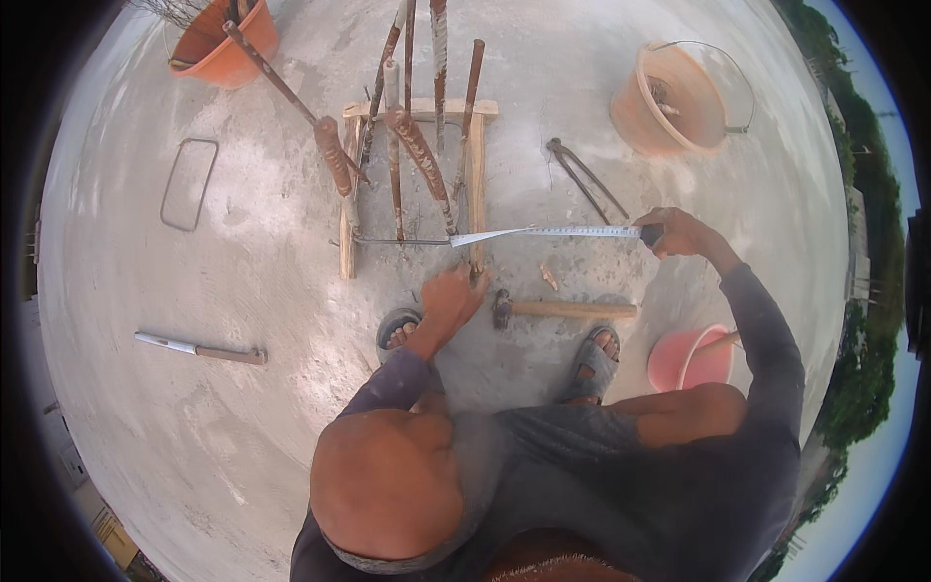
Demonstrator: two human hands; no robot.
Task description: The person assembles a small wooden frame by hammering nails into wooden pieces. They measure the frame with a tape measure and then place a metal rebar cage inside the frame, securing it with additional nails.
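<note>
My right hand (679, 235) grips a dark tape measure (651, 235), with its white blade (572, 232) pulled out leftward. The blade's free end lies by the near right corner of a bent wire rectangle (402, 242) set around several upright rusty bars (422, 150). Wooden strips (475, 189) form a frame about these bars. At the near end of the right strip is my left hand (454, 297), its fingers closed around something small and dark that I cannot make out. Just right of this hand lies a hammer (567, 309) with a wooden handle.
Pincers (590, 179) lie beyond the tape. Orange buckets stand at the far left (228, 53) and far right (669, 102); a pink bucket (690, 359) is near my right knee. On the left floor lie another wire rectangle (189, 184) and a rod-like tool (201, 348).
</note>
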